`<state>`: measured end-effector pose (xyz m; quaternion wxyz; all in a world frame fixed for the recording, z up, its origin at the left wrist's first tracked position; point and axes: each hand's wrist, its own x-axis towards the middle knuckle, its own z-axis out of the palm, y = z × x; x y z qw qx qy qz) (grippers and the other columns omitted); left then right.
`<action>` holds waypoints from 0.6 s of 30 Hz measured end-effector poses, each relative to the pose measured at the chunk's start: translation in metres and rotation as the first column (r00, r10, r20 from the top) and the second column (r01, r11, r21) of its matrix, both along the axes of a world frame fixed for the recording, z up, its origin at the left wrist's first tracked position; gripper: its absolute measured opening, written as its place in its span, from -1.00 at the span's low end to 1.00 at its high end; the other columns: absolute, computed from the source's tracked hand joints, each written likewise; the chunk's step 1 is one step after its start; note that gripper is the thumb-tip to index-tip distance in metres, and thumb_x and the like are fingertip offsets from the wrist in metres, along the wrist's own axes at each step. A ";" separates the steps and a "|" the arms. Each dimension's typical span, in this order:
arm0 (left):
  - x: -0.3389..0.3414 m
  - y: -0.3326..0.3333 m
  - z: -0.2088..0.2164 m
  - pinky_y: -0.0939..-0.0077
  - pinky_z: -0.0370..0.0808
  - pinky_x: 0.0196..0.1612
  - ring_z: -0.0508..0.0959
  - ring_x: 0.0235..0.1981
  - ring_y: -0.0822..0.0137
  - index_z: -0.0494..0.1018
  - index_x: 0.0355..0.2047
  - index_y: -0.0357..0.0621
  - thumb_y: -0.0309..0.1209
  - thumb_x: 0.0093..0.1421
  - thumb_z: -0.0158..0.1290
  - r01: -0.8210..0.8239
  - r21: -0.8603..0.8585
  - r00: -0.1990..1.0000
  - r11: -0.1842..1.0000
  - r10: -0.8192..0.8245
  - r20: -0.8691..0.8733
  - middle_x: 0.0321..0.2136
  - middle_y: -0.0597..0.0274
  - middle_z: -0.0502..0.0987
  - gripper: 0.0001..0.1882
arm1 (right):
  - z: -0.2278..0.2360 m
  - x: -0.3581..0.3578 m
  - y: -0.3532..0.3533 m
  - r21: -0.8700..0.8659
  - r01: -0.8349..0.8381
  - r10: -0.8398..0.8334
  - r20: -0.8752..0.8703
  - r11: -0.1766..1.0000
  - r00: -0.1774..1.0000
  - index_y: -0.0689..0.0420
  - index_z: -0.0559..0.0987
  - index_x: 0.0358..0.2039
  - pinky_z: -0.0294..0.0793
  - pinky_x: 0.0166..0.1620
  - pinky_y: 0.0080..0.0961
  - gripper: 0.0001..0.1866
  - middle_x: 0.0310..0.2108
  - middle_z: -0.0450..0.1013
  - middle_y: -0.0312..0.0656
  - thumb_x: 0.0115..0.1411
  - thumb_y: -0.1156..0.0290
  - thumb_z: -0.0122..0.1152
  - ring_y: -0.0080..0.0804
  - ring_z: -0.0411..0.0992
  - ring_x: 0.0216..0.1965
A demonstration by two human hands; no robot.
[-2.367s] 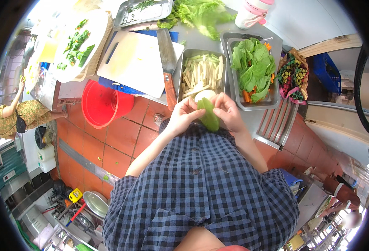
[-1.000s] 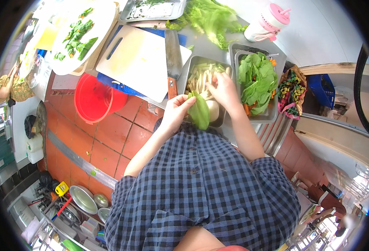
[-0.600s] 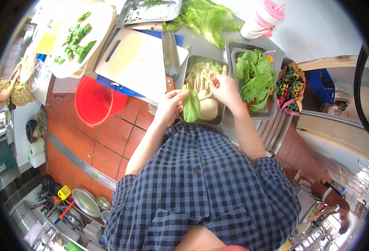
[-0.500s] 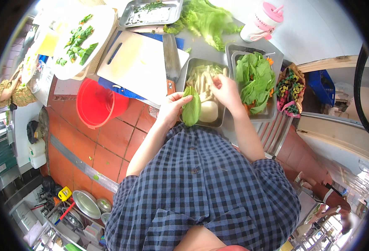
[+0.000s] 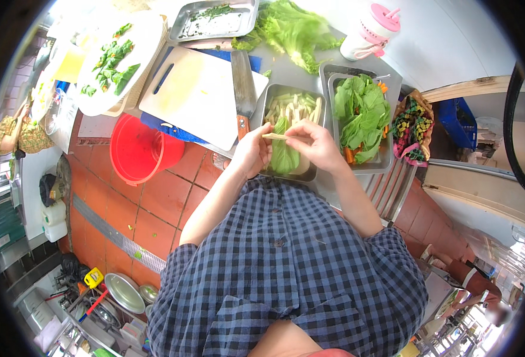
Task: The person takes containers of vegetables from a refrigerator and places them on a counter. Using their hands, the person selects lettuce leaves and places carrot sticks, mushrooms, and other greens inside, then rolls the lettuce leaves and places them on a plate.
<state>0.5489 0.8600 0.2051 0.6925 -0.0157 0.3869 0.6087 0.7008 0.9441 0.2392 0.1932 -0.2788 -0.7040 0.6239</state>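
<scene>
Over the near part of a metal tray [image 5: 268,100] of pale cut vegetable sticks [image 5: 292,106], my left hand [image 5: 252,152] pinches a green leaf [image 5: 285,156] that hangs downward. My right hand [image 5: 314,144] is closed on one pale vegetable stick [image 5: 275,136], laid crosswise over the leaf's upper part. Part of the tray and a pale piece in it are hidden behind the leaf and my hands. To the right, a second metal tray [image 5: 383,165] carries a heap of green leaves [image 5: 360,116] with orange carrot pieces [image 5: 350,155] at its edges.
A cleaver [image 5: 244,83] lies across the white cutting board [image 5: 197,98]. At the upper left, a white plate [image 5: 90,74] bears rolled leaves. Lettuce [image 5: 292,33], another metal tray [image 5: 182,27] and a pink-lidded cup [image 5: 369,33] are at the back. A red bucket [image 5: 140,149] stands left, below the counter.
My right hand has lifted a pale stick out of the tray and brought it left onto the leaf. My left hand has tilted the leaf and shifted slightly right.
</scene>
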 end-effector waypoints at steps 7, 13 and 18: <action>-0.001 -0.008 -0.003 0.66 0.45 -0.34 0.49 -0.39 0.51 0.39 -0.27 -0.18 -0.39 0.14 0.00 0.210 0.112 0.952 0.971 -0.177 -0.251 -0.38 0.29 0.48 -0.83 | -0.015 0.000 -0.002 0.184 0.016 -0.013 -0.022 0.983 1.000 0.25 0.49 -0.34 0.40 -0.22 -0.64 -0.83 -0.35 0.32 -0.27 0.00 0.55 0.19 -0.52 0.38 -0.30; -0.001 -0.009 -0.002 0.59 0.47 -0.26 0.50 -0.31 0.47 0.38 -0.22 -0.22 -0.49 0.12 0.02 0.183 0.148 0.962 0.972 -0.146 -0.229 -0.31 0.25 0.49 -0.80 | -0.019 0.005 0.003 0.054 0.022 -0.018 -0.079 0.998 0.997 0.24 0.50 -0.34 0.38 -0.24 -0.68 -0.84 -0.35 0.30 -0.31 0.00 0.59 0.16 -0.58 0.36 -0.31; -0.002 -0.011 -0.012 0.60 0.47 -0.28 0.51 -0.33 0.48 0.39 -0.23 -0.22 -0.52 0.09 0.04 0.166 0.130 0.961 0.978 -0.131 -0.244 -0.33 0.25 0.50 -0.79 | -0.016 0.008 0.006 0.057 -0.018 0.021 -0.055 0.998 0.998 0.22 0.51 -0.36 0.36 -0.24 -0.68 -0.86 -0.38 0.30 -0.33 0.00 0.59 0.17 -0.60 0.35 -0.32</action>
